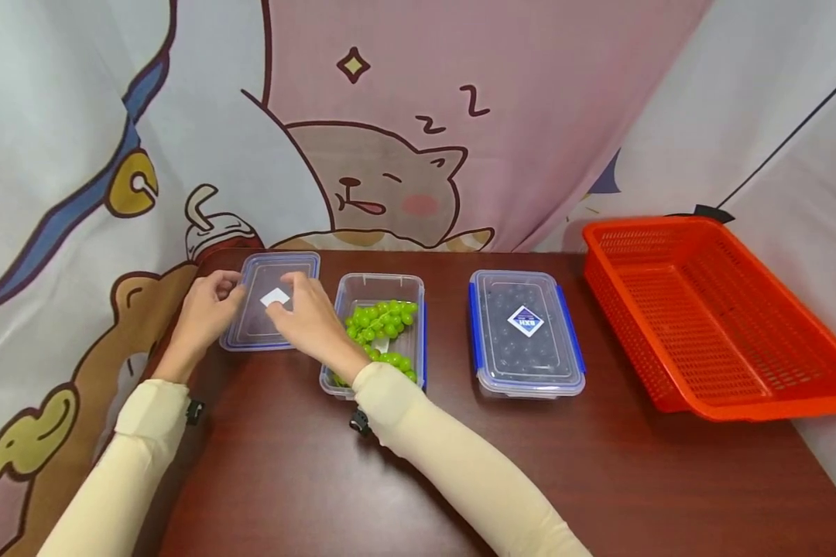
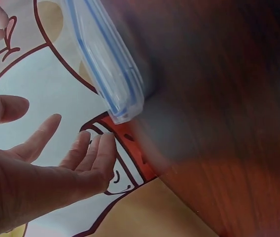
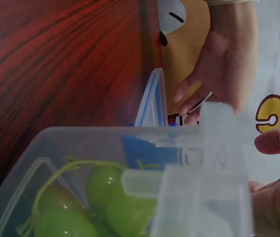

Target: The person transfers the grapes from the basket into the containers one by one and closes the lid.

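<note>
A clear lid with a blue seal (image 1: pixel 258 325) lies on the table at the left, a white label on it. Just over its left edge my left hand (image 1: pixel 209 309) hovers; the left wrist view shows that hand (image 2: pixel 56 158) with fingers spread, apart from the lid (image 2: pixel 105 54). Above the lid's right side is my right hand (image 1: pixel 310 317), thumb and forefinger apart, holding nothing visible. Under my right wrist stands an open clear container (image 1: pixel 418 290) with green grapes (image 1: pixel 383 317) in it. Part of the right hand (image 3: pixel 278 182) is hidden behind the container wall in the right wrist view.
A lidded clear container (image 1: pixel 529 363) with dark round fruit inside and blue side clips stands right of centre. An orange-red plastic basket (image 1: pixel 641 340) is at the far right. A printed curtain (image 1: pixel 404 70) borders the back and left of the brown table (image 1: pixel 306 480).
</note>
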Available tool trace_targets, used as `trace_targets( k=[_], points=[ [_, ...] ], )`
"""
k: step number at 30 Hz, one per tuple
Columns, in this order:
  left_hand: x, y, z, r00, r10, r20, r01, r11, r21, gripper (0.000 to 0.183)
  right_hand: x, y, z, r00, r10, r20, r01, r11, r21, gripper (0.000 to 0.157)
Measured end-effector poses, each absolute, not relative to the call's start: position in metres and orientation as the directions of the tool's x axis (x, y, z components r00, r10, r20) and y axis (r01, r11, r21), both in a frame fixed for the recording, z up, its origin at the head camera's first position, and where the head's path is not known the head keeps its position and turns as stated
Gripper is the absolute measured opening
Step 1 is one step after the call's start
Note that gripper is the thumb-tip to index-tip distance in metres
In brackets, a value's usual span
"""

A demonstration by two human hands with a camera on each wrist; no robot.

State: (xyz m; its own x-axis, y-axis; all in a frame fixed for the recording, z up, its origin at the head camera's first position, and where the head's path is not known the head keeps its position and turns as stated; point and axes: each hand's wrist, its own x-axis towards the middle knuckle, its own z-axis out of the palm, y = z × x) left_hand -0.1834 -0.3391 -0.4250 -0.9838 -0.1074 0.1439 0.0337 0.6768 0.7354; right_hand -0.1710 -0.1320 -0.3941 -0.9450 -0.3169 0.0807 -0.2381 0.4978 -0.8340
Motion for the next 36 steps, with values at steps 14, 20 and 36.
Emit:
trace_targets(
  k=[14, 20, 36],
  points=[
    [-0.192, -0.349, -0.435, -0.996, -0.085, 0.028, -0.037, 0.680, 0.732, 0.043, -0.190, -0.143, -0.405, -0.971, -0.235, -0.045, -0.091, 0.537, -0.839, 0.055],
    [-0.191, -0.351, -0.438, -0.995, -0.085, -0.042, -0.088, 0.666, 0.741, 0.047, -0.189, -0.147, -0.409, -0.963, -0.237, -0.130, -0.015, 0.526, -0.850, 0.061],
    [-0.192, -0.347, -0.437, -0.993, -0.074, -0.095, -0.120, 0.633, 0.765, 0.050, -0.191, -0.148, -0.407, -0.949, -0.224, -0.220, 0.073, 0.522, -0.850, 0.074]
  ],
)
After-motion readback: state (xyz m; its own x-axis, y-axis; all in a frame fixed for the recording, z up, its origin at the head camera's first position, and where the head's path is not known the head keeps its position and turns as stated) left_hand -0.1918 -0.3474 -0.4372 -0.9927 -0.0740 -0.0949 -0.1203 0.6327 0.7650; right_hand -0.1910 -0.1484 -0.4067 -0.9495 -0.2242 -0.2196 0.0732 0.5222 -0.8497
